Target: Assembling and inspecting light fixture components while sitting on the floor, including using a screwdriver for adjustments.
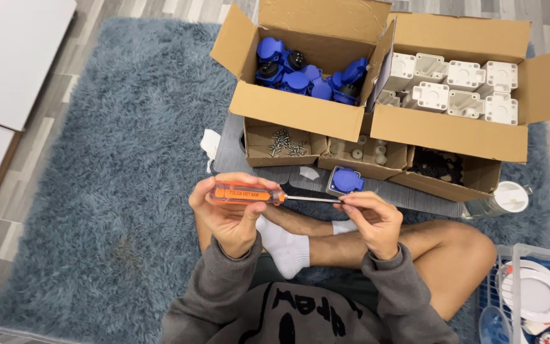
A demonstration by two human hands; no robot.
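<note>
My left hand grips the orange handle of a screwdriver, held level in front of me. Its metal shaft runs right to my right hand, whose fingertips pinch at the tip; whether a screw sits there is too small to tell. Just beyond the tip, a blue socket part lies on a grey mat. I sit cross-legged in white socks on a blue-grey shaggy rug.
An open cardboard box holds several blue socket parts; another box holds white housings. Small trays hold screws, white bits and black parts. A clear jar and a basket of white discs stand at right.
</note>
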